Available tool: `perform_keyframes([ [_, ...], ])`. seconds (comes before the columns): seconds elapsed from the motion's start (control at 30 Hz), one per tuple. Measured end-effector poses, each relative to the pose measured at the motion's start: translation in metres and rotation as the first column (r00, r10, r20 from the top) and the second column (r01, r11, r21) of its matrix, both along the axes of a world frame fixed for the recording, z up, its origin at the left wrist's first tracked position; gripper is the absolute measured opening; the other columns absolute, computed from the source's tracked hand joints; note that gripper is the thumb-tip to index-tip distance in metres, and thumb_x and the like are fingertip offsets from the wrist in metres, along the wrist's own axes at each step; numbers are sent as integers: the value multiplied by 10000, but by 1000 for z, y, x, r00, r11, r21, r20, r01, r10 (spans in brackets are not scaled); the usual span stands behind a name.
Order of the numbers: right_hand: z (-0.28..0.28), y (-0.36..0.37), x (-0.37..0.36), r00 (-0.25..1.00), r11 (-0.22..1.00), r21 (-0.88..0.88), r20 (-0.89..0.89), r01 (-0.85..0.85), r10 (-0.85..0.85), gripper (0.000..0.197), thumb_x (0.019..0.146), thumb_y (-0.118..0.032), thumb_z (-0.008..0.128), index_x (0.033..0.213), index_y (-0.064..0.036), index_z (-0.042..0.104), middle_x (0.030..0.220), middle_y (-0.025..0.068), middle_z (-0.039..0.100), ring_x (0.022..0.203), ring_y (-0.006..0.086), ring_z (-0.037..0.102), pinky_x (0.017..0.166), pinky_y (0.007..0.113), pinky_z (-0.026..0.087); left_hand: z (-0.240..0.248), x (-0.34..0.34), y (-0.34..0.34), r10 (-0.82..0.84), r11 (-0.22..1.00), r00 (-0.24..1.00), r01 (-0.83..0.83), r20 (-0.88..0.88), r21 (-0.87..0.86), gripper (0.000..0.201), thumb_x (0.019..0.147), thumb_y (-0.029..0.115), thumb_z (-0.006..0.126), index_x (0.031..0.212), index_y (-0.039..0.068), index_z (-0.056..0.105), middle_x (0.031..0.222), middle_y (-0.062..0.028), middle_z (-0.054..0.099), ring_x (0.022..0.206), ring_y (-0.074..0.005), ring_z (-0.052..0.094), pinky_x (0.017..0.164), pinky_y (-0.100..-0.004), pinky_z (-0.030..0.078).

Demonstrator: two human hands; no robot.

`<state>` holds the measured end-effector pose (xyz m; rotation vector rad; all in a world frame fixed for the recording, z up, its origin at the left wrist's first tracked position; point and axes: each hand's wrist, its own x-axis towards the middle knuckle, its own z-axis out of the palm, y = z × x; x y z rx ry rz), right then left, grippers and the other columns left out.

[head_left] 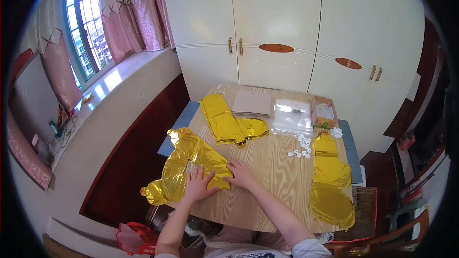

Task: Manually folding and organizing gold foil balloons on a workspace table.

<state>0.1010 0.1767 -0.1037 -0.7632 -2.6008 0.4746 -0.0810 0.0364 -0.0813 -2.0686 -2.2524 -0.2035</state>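
A shiny gold foil balloon (177, 172), mostly flat with creases and rounded lobes, lies over the left part of the wooden table (272, 181). Its left lobes reach past the table's edge. On its lower middle rests my left hand (197, 185), open, palm down with fingers spread. My right hand (240, 174) lies at the balloon's right corner, fingers stretched out and touching the foil. Another flat gold foil balloon (227, 122) is at the table's far left. Along the right edge lies a further stretch of gold foil (329, 172), its rounded end nearest me.
At the back are a stack of greyish cardboard sheets (252, 103), clear plastic bags (291, 117) and a small open cardboard box (324, 111). Small white rings (302, 147) lie scattered before them, near a crumpled white piece (336, 133). A red bag (137, 239) sits below, left.
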Motion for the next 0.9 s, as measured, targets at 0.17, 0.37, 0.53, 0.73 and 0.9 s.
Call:
perform_keyframes([
  [0.17,2,-6,3,994,993,91,76,73,-80,692,823,-522,573,1288,-14,507,1425,118,395,1355,317,289,1107,407,256,-3,5,1,-35,998,999,35,-15,44,744,784,663,532,1383,236,428,1465,-151,327,1372,-366,249,1092,-552,179],
  [0.37,3,-16,-4,993,992,117,98,50,-61,521,860,-460,548,1227,-91,581,1387,68,459,1353,299,297,1107,467,239,0,5,2,-31,999,998,31,47,12,764,774,663,543,1379,209,433,1469,-158,318,1383,-349,234,1107,-529,172],
  [0.53,-5,-17,-10,998,990,132,32,47,-51,420,863,-417,555,1168,-138,636,1340,71,509,1335,301,327,1101,481,240,-8,0,8,-92,995,993,90,76,41,817,752,650,578,1364,125,442,1447,-161,357,1377,-330,256,1111,-521,168],
  [0.73,-2,-11,2,991,992,31,-51,-120,121,404,846,-365,601,1164,-116,627,1320,107,519,1300,312,381,1092,496,249,-3,-7,12,-250,968,942,237,224,86,681,752,499,672,1251,61,522,1357,-164,464,1316,-307,373,1084,-423,289],
  [0.9,11,-21,23,942,927,200,-42,-318,333,386,831,-330,624,1117,-71,615,1250,123,565,1203,273,496,1052,426,339,-1,-2,3,-372,918,924,353,86,182,375,775,344,668,995,43,630,1116,-116,628,1053,-265,595,850,-354,498],
])
